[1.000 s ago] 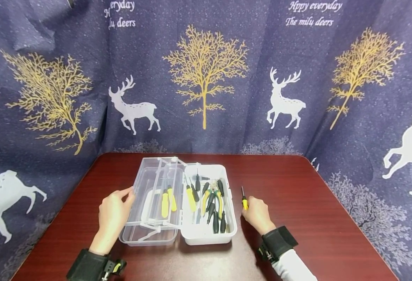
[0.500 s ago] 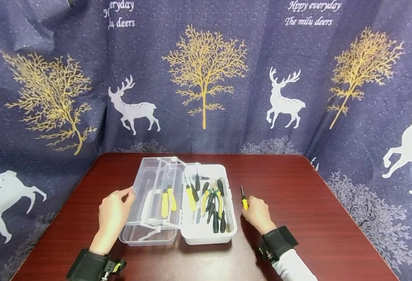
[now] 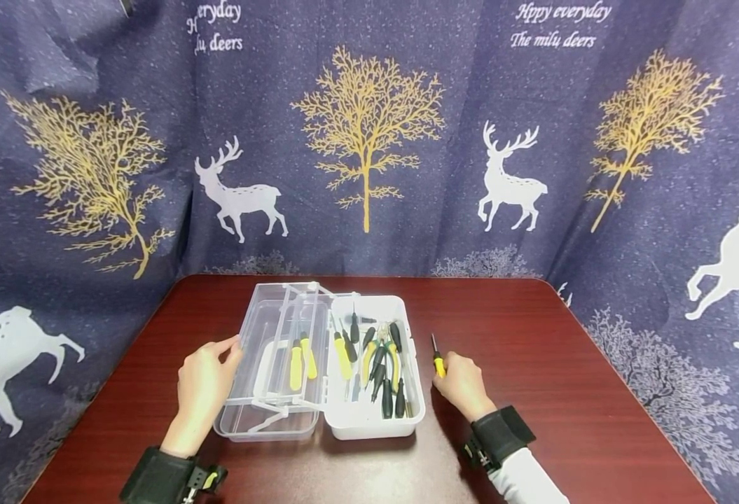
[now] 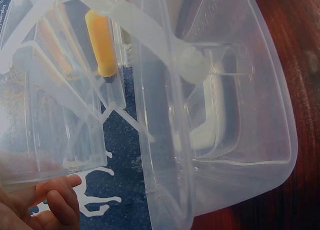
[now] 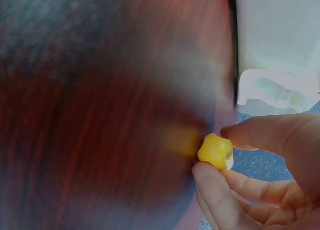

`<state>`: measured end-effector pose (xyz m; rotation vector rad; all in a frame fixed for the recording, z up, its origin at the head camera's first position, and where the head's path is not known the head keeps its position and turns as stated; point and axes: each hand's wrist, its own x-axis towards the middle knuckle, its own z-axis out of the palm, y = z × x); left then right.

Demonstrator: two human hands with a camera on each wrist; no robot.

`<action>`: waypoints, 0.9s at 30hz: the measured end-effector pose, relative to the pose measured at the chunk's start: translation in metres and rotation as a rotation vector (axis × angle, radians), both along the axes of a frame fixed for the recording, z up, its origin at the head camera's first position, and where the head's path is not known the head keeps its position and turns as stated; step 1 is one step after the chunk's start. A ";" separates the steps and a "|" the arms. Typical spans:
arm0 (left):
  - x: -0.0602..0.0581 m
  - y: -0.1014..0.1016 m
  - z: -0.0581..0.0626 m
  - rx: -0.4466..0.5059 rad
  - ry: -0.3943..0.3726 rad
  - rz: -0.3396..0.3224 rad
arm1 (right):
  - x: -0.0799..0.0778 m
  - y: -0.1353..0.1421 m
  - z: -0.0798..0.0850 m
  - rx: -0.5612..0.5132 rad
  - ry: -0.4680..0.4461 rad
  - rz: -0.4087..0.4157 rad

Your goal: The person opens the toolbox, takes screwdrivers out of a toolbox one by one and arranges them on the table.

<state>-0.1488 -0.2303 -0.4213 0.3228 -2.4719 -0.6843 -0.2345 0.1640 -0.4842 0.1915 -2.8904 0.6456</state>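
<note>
My right hand (image 3: 462, 385) pinches a screwdriver (image 3: 439, 365) by its yellow handle, low over the table right of the toolbox. Its dark shaft points away from me; the right wrist view shows the handle's end (image 5: 214, 151) between thumb and fingers. At the left, my left hand (image 3: 202, 381) pinches the outer edge of the toolbox's clear folding tray (image 3: 262, 315), swung out over the clear lid (image 3: 274, 428). Two yellow-handled screwdrivers (image 3: 296, 367) lie in the tray section. The white toolbox base (image 3: 372, 428) stands open between my hands.
Inside the base lie green-and-yellow pliers (image 3: 368, 360), a yellow-handled screwdriver (image 3: 342, 355) and several black-handled tools (image 3: 387, 397). The reddish-brown table (image 3: 533, 350) reaches to a dark blue curtain (image 3: 407, 231) behind it.
</note>
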 end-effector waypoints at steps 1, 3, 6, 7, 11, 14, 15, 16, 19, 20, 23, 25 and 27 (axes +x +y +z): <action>0.000 0.000 0.000 0.002 0.000 -0.001 | 0.000 0.000 0.000 0.000 0.007 0.001; 0.000 0.000 0.000 0.003 0.001 -0.002 | 0.000 0.000 0.000 0.001 0.015 0.001; 0.000 0.000 0.000 0.003 0.004 -0.003 | 0.000 -0.001 0.000 0.004 0.012 0.001; 0.000 0.000 0.000 0.003 0.005 -0.003 | 0.000 -0.001 0.001 0.003 0.006 0.000; 0.000 0.000 0.000 0.005 0.005 -0.003 | 0.001 -0.001 0.003 -0.001 -0.015 -0.003; 0.000 0.000 0.000 0.006 0.008 -0.002 | 0.001 -0.002 0.007 0.001 -0.007 -0.006; 0.000 0.000 0.000 0.006 0.010 -0.001 | 0.001 -0.002 0.008 0.001 -0.003 -0.008; 0.000 0.000 0.000 0.006 0.011 0.000 | 0.001 -0.002 0.009 0.002 0.006 -0.010; 0.000 -0.001 -0.001 0.005 0.013 -0.001 | 0.000 -0.003 0.016 0.002 0.020 -0.017; 0.000 -0.001 -0.002 0.004 0.012 -0.002 | -0.001 -0.003 0.018 0.001 0.025 -0.018; 0.000 -0.002 -0.002 0.007 0.004 -0.009 | -0.003 -0.005 0.026 -0.009 0.023 -0.005; 0.000 -0.002 -0.002 0.006 -0.001 -0.013 | -0.003 -0.007 0.032 -0.022 0.013 0.010; 0.000 -0.001 -0.002 0.008 -0.001 -0.015 | -0.004 -0.009 0.038 -0.034 0.000 0.019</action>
